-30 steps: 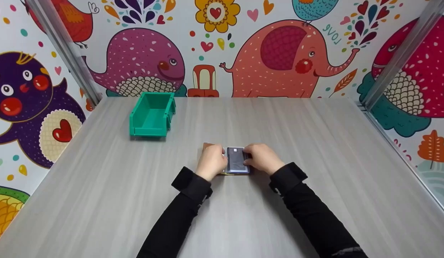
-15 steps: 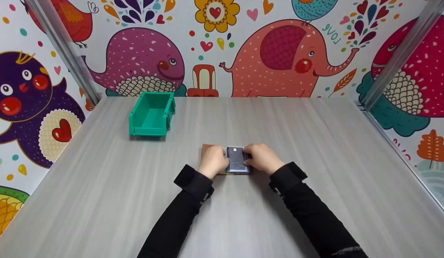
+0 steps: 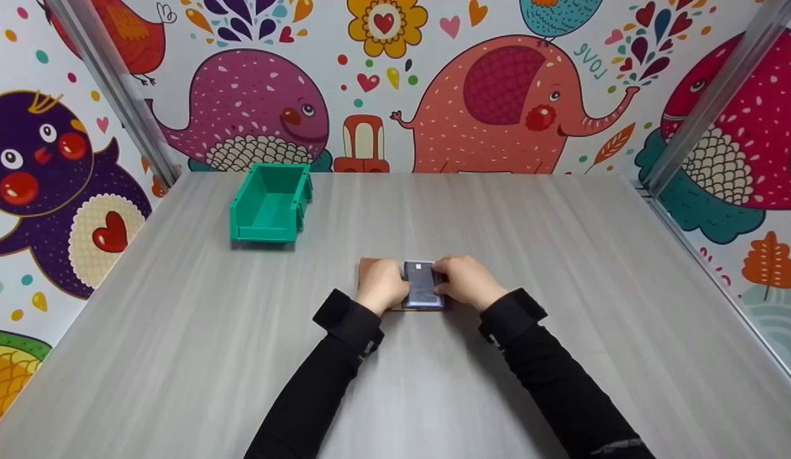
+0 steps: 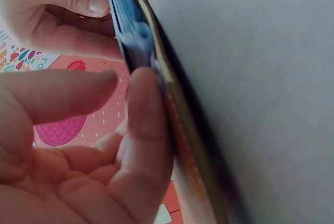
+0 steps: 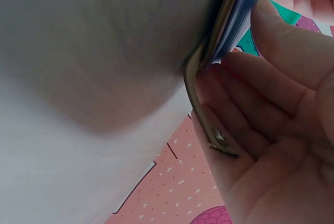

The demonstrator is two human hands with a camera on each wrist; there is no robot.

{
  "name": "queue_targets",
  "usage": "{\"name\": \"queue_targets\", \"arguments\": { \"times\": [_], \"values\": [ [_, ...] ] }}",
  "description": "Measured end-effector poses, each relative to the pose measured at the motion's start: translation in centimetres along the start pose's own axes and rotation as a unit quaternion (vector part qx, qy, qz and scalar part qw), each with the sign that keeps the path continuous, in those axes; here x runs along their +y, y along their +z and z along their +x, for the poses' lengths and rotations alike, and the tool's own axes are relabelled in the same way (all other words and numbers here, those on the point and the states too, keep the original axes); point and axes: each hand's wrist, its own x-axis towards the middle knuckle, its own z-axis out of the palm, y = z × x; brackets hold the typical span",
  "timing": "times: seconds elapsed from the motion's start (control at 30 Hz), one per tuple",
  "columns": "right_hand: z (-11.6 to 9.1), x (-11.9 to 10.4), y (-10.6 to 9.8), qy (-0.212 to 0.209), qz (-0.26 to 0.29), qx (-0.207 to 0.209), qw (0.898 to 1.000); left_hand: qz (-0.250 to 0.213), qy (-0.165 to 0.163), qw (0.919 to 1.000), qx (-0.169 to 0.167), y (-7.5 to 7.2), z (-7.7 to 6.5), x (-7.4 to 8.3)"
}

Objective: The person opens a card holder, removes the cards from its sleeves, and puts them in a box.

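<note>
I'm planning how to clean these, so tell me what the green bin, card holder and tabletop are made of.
Green bin: probably molded plastic, slightly shiny; uniform color, thin one-piece walls.
Card holder: brown cover looks like matte leather or imitation, since its strap curves; pages seem clear plastic, glossy and creased.
Tabletop: perhaps satin wood-look laminate, from the pale streaked grain; real wood is possible.

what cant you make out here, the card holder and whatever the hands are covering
- Card holder: head view, left part mostly hidden by left hand.
- Dark page: head view, right edge hidden by right hand; white square too small to identify.
- Sleeves: left wrist view, too blurred to count.
- Strap: head view, apparently hidden by right hand.
</note>
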Motion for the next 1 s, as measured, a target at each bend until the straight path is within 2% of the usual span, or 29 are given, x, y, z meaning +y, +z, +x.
{"name": "queue_targets", "arguments": {
  "times": [0.27, 0.5, 0.63, 0.77, 1.0],
  "values": [
    [-0.07, 0.02, 0.0, 0.0, 0.003, 0.005, 1.0, 0.0, -0.012, 0.9997, -0.021, 0.01, 0.48, -0.32],
    [-0.01, -0.08, 0.09, 0.0, 0.009, 0.005, 1.0, -0.02, -0.051, 0.9978, -0.037, -0.16, 0.61, -0.13],
    [0.01, -0.13, 0.07, 0.006, 0.011, 0.002, 1.0, -0.021, -0.058, 0.9974, -0.038, -0.19, 0.66, -0.07],
    [0.04, -0.09, 0.11, 0.007, 0.007, 0.002, 1.0, -0.042, -0.072, 0.9955, -0.045, -0.21, 0.76, -0.09],
    [0.02, -0.12, 0.02, 0.009, 0.008, 0.003, 1.0, -0.058, -0.073, 0.9946, -0.045, -0.17, 0.87, -0.19]
  ]
}}
